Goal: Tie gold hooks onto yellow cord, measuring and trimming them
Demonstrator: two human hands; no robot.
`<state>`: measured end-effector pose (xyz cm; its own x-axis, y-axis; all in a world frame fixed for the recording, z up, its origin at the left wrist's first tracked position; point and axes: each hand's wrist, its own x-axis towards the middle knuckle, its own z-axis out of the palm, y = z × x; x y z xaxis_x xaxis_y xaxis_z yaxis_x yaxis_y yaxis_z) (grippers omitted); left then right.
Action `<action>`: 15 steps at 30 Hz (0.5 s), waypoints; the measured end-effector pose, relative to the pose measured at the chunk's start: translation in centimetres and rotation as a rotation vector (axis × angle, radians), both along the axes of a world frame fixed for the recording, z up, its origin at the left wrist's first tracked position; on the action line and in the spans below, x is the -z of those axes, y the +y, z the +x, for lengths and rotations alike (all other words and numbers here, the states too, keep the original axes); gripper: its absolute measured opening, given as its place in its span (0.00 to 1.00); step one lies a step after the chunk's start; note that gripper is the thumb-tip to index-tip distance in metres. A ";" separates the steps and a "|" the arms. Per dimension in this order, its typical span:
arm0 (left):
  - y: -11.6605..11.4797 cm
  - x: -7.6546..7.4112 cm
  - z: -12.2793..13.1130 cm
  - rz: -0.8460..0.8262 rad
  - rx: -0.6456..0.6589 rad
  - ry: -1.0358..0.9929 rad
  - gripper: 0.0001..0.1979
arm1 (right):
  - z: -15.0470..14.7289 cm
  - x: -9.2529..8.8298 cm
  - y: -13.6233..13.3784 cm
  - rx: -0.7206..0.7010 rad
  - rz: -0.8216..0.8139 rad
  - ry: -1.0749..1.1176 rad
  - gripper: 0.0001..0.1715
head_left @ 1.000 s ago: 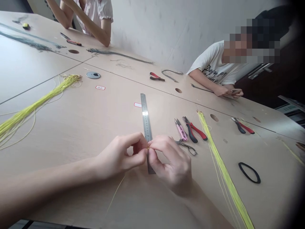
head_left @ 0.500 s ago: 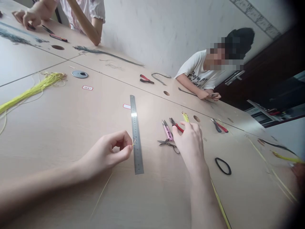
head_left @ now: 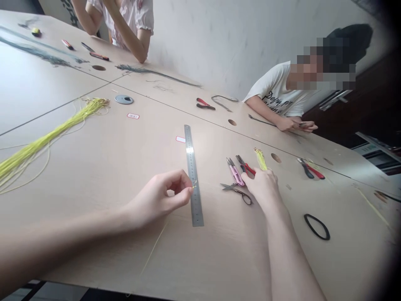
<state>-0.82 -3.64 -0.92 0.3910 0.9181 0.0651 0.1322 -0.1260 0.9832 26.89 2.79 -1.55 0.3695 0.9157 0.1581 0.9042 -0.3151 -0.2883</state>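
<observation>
My left hand (head_left: 171, 190) is pinched shut on a thin yellow cord (head_left: 194, 184), its short end showing past the fingertips over a steel ruler (head_left: 194, 184). The cord's other part trails below the hand. My right hand (head_left: 263, 186) has its thumb and fingers closed around the handles of red-handled pliers (head_left: 247, 166), which lie on the table; the fingertips are partly hidden. Left of it are pink thread snips (head_left: 235, 172) and small scissors (head_left: 239, 192). A yellow cord bundle (head_left: 260, 159) lies just beyond the right hand.
A larger yellow cord bundle (head_left: 59, 131) lies at left, near a round grey lid (head_left: 124, 99) and a label (head_left: 133, 116). A black ring (head_left: 317, 227) and more pliers (head_left: 310, 169) are at right. Two people sit across the table (head_left: 140, 154).
The view has shifted, so the table's things appear farther right. My right hand has drawn lower over the pliers' handles, while my left hand keeps its pinch on the cord.
</observation>
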 end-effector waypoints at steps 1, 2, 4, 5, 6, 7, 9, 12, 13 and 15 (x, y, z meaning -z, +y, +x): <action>0.0 0.0 0.0 -0.003 0.000 -0.006 0.07 | -0.1 -0.3 -0.1 -0.002 0.051 0.032 0.21; 0.0 0.0 0.0 -0.007 0.001 -0.012 0.07 | -0.4 -0.8 -0.2 0.000 0.108 0.069 0.21; 0.0 0.0 0.0 -0.015 0.000 -0.016 0.08 | -1.3 -2.1 -1.0 -0.010 0.210 0.171 0.22; 0.0 0.0 0.0 -0.017 -0.001 -0.015 0.08 | -1.9 -2.8 -1.5 -0.033 0.240 0.230 0.23; 0.0 -0.1 0.0 -0.018 -0.004 -0.011 0.08 | -2.8 -3.5 -2.2 -0.086 0.242 0.317 0.24; 0.0 -0.1 0.0 -0.019 -0.007 -0.008 0.07 | -3.7 -4.1 -3.0 -0.150 0.226 0.405 0.24; 0.0 -0.1 0.1 -0.022 -0.017 -0.009 0.08 | -5.6 -4.8 -4.5 -0.372 0.108 0.796 0.24; 0.0 -0.1 0.1 -0.024 -0.036 -0.047 0.08 | -8.1 -4.2 -6.3 -0.630 -0.085 1.166 0.17; 0.0 -0.1 0.1 -0.021 -0.041 -0.069 0.08 | -8.6 -3.7 -6.7 -0.686 -0.081 1.115 0.12; -0.1 -0.2 0.1 -0.012 -0.053 -0.113 0.08 | -9.3 -2.6 -7.1 -0.760 0.075 0.861 0.03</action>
<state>-0.71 -3.73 -0.76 0.3326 0.9382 0.0950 0.0265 -0.1100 0.9936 17.60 -4.26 1.04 -0.2618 0.9474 0.1842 0.3474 0.2706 -0.8978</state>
